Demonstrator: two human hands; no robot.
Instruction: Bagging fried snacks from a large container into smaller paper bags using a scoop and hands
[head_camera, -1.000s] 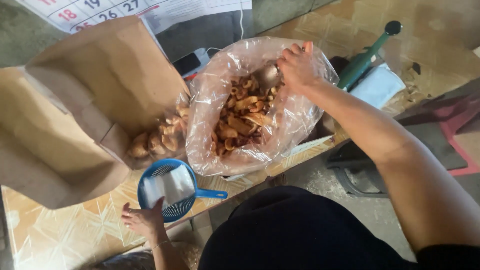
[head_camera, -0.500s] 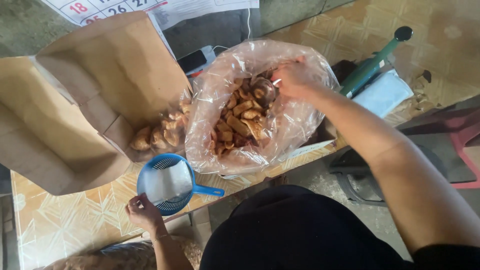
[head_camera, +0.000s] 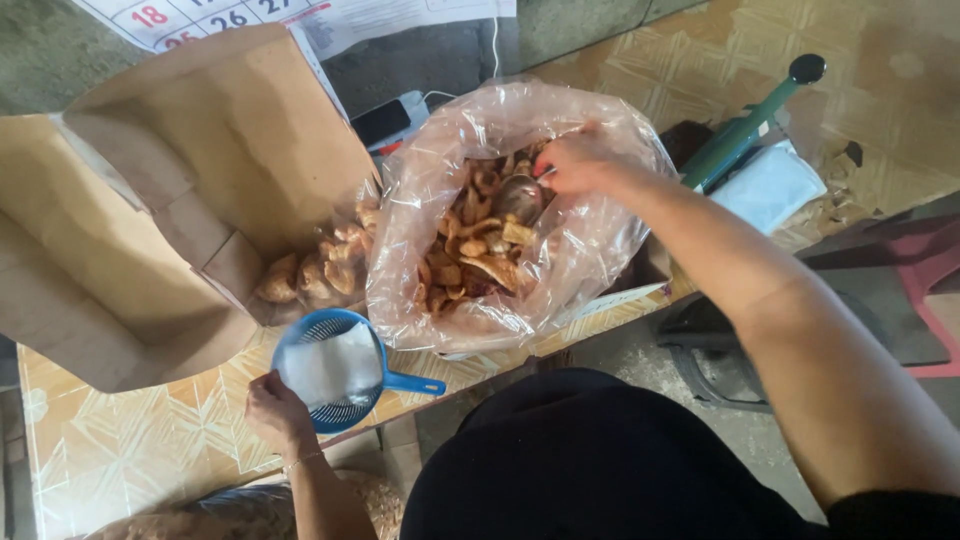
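Near the tabletop's front edge, the left hand (head_camera: 275, 412) curls its fingers on a blue strainer (head_camera: 330, 368). Mid-table, the right hand (head_camera: 578, 163) grips a metal spoon (head_camera: 520, 198) inside the snack-filled plastic bag (head_camera: 440, 190).

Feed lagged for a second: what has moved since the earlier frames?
The right hand has gone from the plastic bag's rim down into the clear plastic bag, holding a metal spoon among the fried snacks. The left hand stays at the blue strainer; the cardboard box is unmoved.
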